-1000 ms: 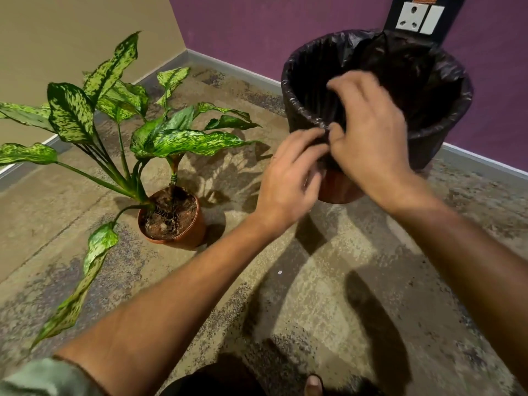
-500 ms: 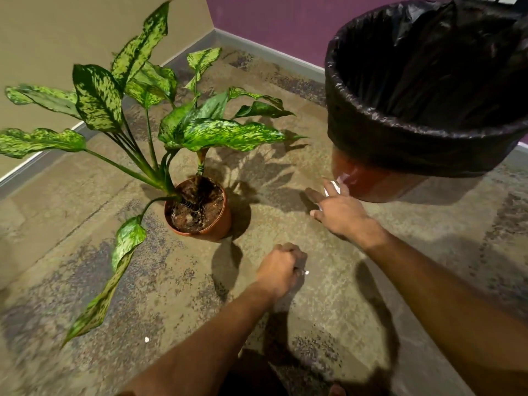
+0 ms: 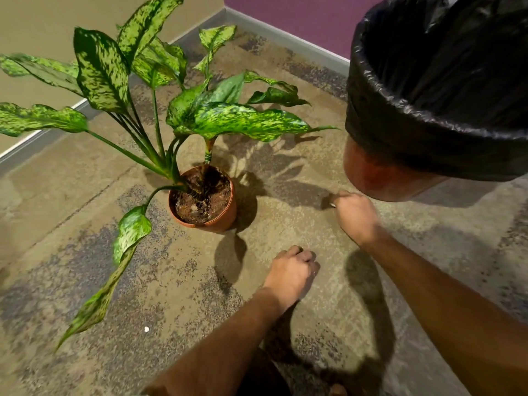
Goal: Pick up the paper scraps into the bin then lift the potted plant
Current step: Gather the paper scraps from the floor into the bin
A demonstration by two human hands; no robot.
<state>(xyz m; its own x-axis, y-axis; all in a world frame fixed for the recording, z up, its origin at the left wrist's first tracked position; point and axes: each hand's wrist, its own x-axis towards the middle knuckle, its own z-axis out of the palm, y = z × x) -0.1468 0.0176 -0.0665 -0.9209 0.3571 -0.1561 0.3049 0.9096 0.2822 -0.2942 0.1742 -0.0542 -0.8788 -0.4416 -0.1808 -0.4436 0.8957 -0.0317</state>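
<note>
both hands have dropped from the bin rim to the floor: right hand [image 3: 355, 214] now pinches a white scrap [image 3: 332, 205] beside the bin [image 3: 428, 144]; left hand [image 3: 291, 274] is curled, contents not visible. gathering continues. counted: one loose scrap [image 3: 146, 328], one potted plant [image 3: 204, 195], unlifted.

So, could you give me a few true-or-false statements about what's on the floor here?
1. The bin has a black liner. True.
2. The plant lies tipped over. False: its pot stands upright.
3. A white scrap lies on the floor near the plant's drooping leaf. True.
4. The left hand grips the pot. False: it is curled above the floor, apart from the pot.
5. The right hand is beside the bin's base. True.
</note>
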